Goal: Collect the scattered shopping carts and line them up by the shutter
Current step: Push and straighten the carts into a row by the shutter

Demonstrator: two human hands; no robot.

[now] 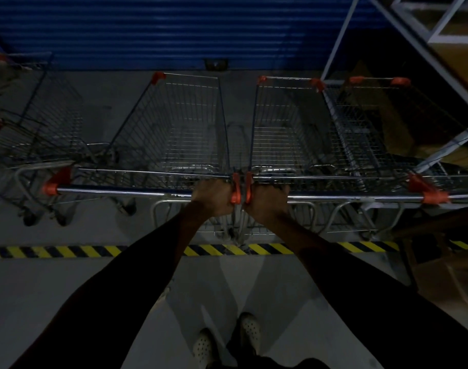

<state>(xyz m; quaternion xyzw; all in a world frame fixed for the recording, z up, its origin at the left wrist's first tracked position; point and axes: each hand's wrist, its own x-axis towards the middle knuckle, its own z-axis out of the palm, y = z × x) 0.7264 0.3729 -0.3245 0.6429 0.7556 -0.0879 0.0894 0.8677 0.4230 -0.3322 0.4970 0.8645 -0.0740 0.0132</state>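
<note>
Carts lined facing shutter (174, 30). Left hand (213, 197) grips left cart handle (121, 191), right hand (267, 199) right cart handle (355, 198). Next: square both noses

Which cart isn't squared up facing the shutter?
The far-left cart. It sits skewed, apart from the row, with no hand on it. The two middle carts, held by the left hand and right hand, and the right-end cart point at the blue shutter.

Four wire carts face the blue shutter (174, 30): left cart (174, 123) and right cart (286, 121) side by side, handles touching; a third (382, 115) beyond; another (33, 115) apart, angled.
</note>
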